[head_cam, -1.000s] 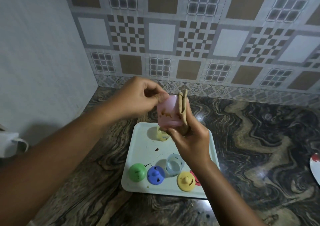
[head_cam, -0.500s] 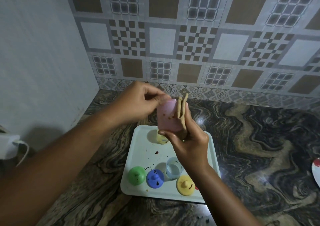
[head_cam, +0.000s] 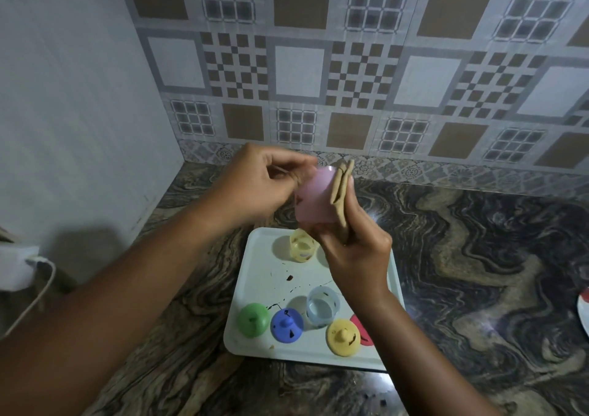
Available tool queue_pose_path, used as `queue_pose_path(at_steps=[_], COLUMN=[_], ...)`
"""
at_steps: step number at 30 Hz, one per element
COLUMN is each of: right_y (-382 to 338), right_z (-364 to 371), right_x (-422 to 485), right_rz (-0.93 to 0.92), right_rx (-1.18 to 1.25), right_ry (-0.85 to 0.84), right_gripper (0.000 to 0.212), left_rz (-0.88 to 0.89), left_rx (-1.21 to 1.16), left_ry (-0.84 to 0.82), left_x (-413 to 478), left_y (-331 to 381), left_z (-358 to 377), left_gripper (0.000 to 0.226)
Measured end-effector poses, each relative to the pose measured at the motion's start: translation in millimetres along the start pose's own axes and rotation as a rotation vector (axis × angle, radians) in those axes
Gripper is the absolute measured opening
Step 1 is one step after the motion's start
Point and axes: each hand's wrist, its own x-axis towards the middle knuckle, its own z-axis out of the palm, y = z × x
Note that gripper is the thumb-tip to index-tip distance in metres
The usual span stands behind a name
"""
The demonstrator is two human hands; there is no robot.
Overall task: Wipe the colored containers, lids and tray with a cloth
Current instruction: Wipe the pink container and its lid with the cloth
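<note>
One pink container [head_cam: 314,199] over tray [head_cam: 264,267], left fingers [head_cam: 288,168] gripping it, right fingers [head_cam: 358,209] holding cloth [head_cam: 341,192]

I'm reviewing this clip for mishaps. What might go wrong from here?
The left hand pinches the pink container at its rim, above the yellow container on the tray; a slip may knock it. The cloth in the right hand may smear the dark stain on the pink side.

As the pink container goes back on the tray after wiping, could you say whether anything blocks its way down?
Only the yellow container, standing on the tray just below the pink container; bare tray to its left looks free.
</note>
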Motion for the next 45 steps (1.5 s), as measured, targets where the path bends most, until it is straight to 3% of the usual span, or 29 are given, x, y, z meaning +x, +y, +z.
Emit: queue_pose_path(at_steps=[4,7,11,14,19,24,28,31,35,38,40,45], right_y=[0,-2,2,2,-3,-3,-4,-5,-11,-14,-14,-12], right_z=[1,1,1,-3,-9,-10,-5,-6,-10,-10,-9,-5], right_x=[4,5,4,1,-3,2,6,5,5,8,7,6], right_rz=[0.103,0.004,-0.194,-0.166,0.079,0.059,-0.180,-0.216,-0.054,0.015,-0.037,-0.245], right_rx=[0.144,0.026,-0.153,-0.098,0.122,0.071,-0.150,-0.157,-0.021,0.072,0.019,-0.178], right_ry=[0.005,0.000,-0.014,0.005,0.049,-0.001,-0.013,-0.008,0.030,0.027,0.035,0.045], right_gripper=[0.084,0.079,0.084,0.082,0.086,0.082,0.073,0.074,0.084,0.086,0.084,0.077], left_rz=[-0.043,-0.034,0.079,0.198,0.006,-0.108,0.048,0.129,-0.066,-0.145,-0.138,0.044], left_rx=[-0.039,-0.046,0.146,0.202,-0.081,-0.272,0.012,0.095,-0.158,-0.339,-0.384,0.026], left_ry=[-0.048,0.013,0.052,0.066,-0.026,-0.068,0.003,0.052,-0.036,-0.059,-0.019,0.113], left_x=[7,10,6,-2,4,7,7,1,4,7,8,4], left_y=[-7,-4,3,11,3,3,10,16,7,2,6,16], left_z=[-9,-5,3,11,0,0,3,10,0,0,3,11], left_gripper=[0.018,0.012,0.010,0.013,0.034,0.013,0.002,0.011,0.034,0.021,0.006,0.010])
